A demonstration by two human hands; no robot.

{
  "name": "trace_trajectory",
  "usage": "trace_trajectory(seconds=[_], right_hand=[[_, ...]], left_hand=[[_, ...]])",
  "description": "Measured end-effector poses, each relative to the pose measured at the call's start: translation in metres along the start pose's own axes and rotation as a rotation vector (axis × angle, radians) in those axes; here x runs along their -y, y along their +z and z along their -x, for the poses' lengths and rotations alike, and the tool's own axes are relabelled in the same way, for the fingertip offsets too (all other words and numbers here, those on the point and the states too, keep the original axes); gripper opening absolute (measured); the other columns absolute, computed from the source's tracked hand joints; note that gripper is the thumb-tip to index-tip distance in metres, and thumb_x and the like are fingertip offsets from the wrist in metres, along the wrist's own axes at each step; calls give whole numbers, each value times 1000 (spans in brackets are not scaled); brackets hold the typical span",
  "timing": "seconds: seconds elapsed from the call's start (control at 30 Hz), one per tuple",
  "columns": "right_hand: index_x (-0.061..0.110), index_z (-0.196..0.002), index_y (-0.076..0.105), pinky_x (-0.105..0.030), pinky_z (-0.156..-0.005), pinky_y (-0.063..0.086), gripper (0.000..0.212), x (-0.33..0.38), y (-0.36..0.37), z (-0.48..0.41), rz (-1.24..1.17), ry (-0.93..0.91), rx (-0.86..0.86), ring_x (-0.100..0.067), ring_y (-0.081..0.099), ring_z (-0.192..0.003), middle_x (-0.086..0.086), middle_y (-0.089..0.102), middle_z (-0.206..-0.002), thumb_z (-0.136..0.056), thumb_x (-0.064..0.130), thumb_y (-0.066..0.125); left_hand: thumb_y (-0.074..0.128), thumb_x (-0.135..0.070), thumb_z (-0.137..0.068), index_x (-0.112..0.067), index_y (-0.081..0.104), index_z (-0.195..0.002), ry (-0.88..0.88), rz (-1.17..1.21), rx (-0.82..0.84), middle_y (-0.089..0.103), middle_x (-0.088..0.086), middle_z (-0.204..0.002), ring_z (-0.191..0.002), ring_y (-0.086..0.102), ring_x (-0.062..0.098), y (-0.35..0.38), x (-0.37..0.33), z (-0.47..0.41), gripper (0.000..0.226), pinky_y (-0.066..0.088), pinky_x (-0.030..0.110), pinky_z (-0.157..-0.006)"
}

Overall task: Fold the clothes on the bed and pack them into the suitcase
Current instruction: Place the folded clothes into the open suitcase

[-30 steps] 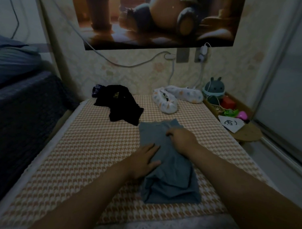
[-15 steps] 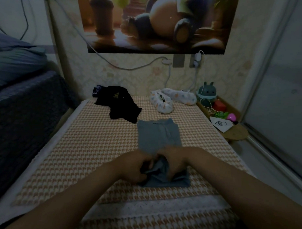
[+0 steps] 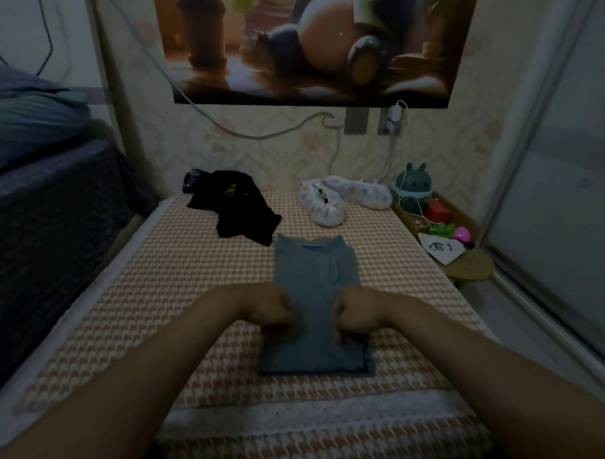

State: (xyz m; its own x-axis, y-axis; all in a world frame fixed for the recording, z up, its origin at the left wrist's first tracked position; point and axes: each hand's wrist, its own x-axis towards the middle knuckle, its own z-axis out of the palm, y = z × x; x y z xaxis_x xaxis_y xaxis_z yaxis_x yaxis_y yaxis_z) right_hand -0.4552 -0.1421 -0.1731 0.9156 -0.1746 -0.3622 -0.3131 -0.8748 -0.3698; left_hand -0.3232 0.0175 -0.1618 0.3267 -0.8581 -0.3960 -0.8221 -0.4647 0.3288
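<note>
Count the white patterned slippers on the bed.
2. The near slipper lies toward the far right of the bed, and the far slipper lies just behind it, next to the rabbit toy. Nothing seems to hide a third.

Open bed [image 3: 155, 293] surface at left-centre of frame, beside grey shirt [image 3: 315, 274]. Hemmed above by black garment [image 3: 240, 206] and white patterned pieces [image 3: 327, 204]; cluttered side table [image 3: 471, 268] at right.

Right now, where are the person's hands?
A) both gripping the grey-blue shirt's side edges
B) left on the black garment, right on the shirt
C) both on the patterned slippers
A: the left hand and right hand curl on opposite side edges of the grey-blue shirt; the black garment lies beyond, in neither hand.
</note>
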Motion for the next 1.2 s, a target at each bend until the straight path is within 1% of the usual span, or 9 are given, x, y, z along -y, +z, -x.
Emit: trace_trajectory(seconds=[0.1,0.2,0.33,0.4,0.57,0.73,0.87,1.0,1.2], right_hand=[[13,-64,57,-30,-58,44,26,-15,2,-31,32,-42,-485,-15,54,-63,0,58,-67,-88,19,51],[13,-104,67,-35,-87,48,24,-22,10,-57,126,-92,-549,-22,58,-100,-7,64,-112,-89,23,51],[11,-154,19,-38,-121,12,66,-35,24,-84,184,-12,-278,-23,15,-147,-9,12,-162,-100,45,36],[17,-156,3,-35,-122,1,73,-44,26,-95,178,25,-209,-16,2,-149,-1,-2,-163,-100,56,27],[30,-155,-1,-46,-121,0,81,-60,21,-115,239,3,-287,-15,-7,-149,2,-10,-163,-91,73,24],[36,-153,-9,-50,-119,-2,81,-67,15,-127,202,75,-232,-15,-7,-149,5,-14,-162,-89,76,21],[29,-154,-12,-48,-120,-3,83,-62,15,-126,235,92,-208,-15,-7,-149,2,-15,-162,-91,73,20],[16,-155,-4,-40,-122,-4,81,-51,10,-109,307,0,-235,-17,-10,-149,-4,-13,-162,-97,61,28],[15,-155,-5,-27,-120,-5,70,-31,43,-68,259,-131,-209,-15,-4,-149,-3,-9,-162,-103,48,28]], left_hand=[[50,-20,-93,-12,70,-86,86,-24,-525,70,4,-90,-82,61,17,-6,14,-35,23,43,27,-74],[44,-23,-92,-9,67,-103,141,-18,-663,65,10,-108,-101,58,26,7,26,-74,29,39,29,-85],[33,-51,-98,-12,31,-149,-13,-138,-459,28,10,-156,-144,24,25,34,51,-115,64,20,39,-117],[30,-65,-94,-20,9,-155,-90,-103,-364,4,2,-162,-149,1,19,39,64,-128,79,8,43,-120],[24,-73,-89,-28,-8,-154,-155,-197,-337,-17,-2,-161,-148,-15,17,21,84,-148,85,0,47,-120],[23,-79,-85,-36,-10,-152,-196,-144,-344,-19,-5,-160,-149,-10,20,11,108,-160,86,1,49,-119],[18,-73,-90,-24,1,-155,-196,-270,-397,-17,2,-161,-148,-16,21,12,96,-153,83,-2,46,-120],[2,-64,-86,-15,25,-151,-7,-328,-444,15,5,-161,-147,12,20,20,71,-129,85,10,37,-119],[25,-72,-89,-22,-4,-155,102,-167,-326,-5,-2,-162,-148,-1,13,59,49,-70,88,-1,27,-119]])
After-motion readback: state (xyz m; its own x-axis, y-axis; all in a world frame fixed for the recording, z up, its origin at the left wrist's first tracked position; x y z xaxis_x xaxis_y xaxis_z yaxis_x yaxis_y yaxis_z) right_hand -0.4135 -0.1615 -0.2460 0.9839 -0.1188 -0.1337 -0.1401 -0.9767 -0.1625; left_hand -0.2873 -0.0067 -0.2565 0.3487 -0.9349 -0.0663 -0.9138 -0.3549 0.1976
